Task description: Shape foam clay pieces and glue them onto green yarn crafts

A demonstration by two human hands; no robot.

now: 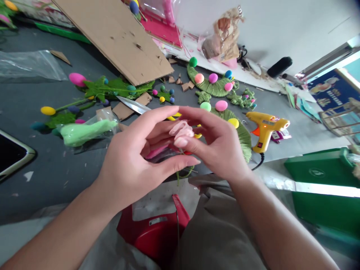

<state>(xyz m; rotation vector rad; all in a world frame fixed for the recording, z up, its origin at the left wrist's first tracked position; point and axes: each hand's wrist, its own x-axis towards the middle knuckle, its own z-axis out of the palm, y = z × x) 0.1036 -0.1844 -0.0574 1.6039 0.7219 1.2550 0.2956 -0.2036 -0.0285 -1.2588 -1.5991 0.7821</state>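
A small, soft-looking pale pink folded piece (181, 128), perhaps clay, is held up between my hands above the table's front edge. My right hand (221, 148) presses its thumb on the piece, with its fingers curled over behind. My left hand (133, 150) cups round from the other side. Its middle fingers reach the back of the piece, while its thumb sticks out below, apart from it. The two index fingertips meet at the top. Behind my hands, the blade of a pair of scissors (133, 105) shows; the yellow handles are mostly hidden.
A yellow glue gun (264, 127) stands at the right, its cord trailing off the edge. Green-wrapped arcs with coloured balls (208, 84) lie behind. At the left are a bagged light green lump (84, 132), leafy stems (104, 88) and cardboard (118, 37). A green bin (332, 210) stands right.
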